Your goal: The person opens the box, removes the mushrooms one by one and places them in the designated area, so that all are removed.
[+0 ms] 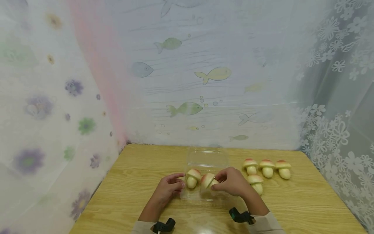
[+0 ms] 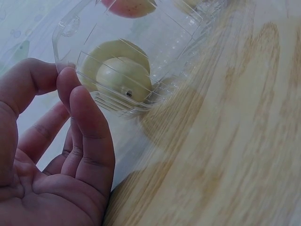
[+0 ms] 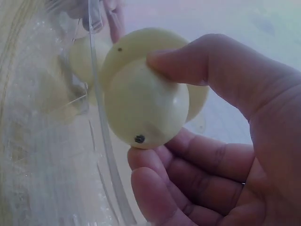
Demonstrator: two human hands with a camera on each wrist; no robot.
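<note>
A clear plastic clamshell box lies on the table with its lid raised at the back. My left hand pinches the box's left rim, thumb and fingertips meeting at the edge in the left wrist view. Inside, close to that hand, sits a toy mushroom with a pink-tipped cap, its rounded stem towards me. My right hand grips a second toy mushroom by thumb and fingers over the box's right part. That mushroom is tilted, with a small dark mark at the stem's end.
Several more toy mushrooms stand on the wooden table to the right, one partly hidden behind my right wrist. A curtain printed with fish hangs along the table's back edge; flowered curtains hang at both sides.
</note>
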